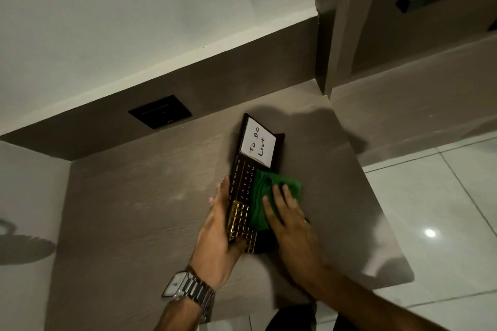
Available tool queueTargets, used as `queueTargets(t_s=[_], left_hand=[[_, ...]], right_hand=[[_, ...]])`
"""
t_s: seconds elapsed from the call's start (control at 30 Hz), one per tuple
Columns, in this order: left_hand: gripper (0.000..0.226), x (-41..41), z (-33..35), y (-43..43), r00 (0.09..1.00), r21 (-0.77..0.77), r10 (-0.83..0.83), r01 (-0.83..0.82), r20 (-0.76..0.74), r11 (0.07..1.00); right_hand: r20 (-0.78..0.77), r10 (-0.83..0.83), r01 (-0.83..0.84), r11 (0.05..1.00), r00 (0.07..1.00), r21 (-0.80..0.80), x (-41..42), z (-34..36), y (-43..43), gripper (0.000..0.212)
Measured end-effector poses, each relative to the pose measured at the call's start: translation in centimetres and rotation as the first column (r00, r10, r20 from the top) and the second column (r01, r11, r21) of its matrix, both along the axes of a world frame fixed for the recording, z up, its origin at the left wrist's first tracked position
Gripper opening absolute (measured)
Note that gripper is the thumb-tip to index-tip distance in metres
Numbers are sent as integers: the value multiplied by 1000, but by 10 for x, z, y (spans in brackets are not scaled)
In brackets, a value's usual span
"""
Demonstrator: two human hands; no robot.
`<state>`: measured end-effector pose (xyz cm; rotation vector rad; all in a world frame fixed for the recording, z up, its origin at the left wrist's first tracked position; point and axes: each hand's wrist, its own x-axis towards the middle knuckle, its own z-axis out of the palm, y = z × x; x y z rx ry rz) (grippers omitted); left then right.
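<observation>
A long dark calendar board [243, 180] lies on the brown desk [139, 196]. It carries month and day numbers, a white "To Do List" note [257, 144] at its far end and a gold gridded part [242, 226] at its near end. My left hand [219, 234] grips the board's left edge, thumb across the gold part. My right hand [286, 216] presses a folded green cloth [271, 196] flat on the board's right side with straight fingers. A metal watch [185, 287] is on my left wrist.
A black wall socket plate [160, 111] sits on the low back panel behind the desk. The desk's right edge [376, 196] drops to a glossy white tiled floor [443, 209]. A wall column [326, 43] stands at the back right corner.
</observation>
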<state>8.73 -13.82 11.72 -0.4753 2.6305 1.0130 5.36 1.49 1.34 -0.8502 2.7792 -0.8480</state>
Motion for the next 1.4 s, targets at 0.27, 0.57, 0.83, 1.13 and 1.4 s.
queueTargets(t_s=[0.27, 0.57, 0.83, 1.13, 1.4], left_hand=[[120, 1, 1, 1, 1000, 5, -2, 2, 18, 1000], [116, 0, 2, -1, 997, -21, -62, 61, -46, 998], [112, -1, 1, 1, 996, -2, -61, 60, -60, 998], [105, -4, 6, 3, 994, 20, -37, 39, -101, 999], [110, -8, 15, 9, 1000, 37, -12, 12, -5, 999]], right_hand=[[17, -303, 300, 948, 953, 109, -137, 15, -29, 91], [34, -68, 68, 998, 997, -9, -22, 5, -3, 94], [89, -276, 279, 960, 957, -24, -104, 18, -20, 92], [82, 136, -141, 988, 987, 58, 38, 0, 12, 104], [106, -258, 261, 965, 960, -14, -121, 32, -12, 86]])
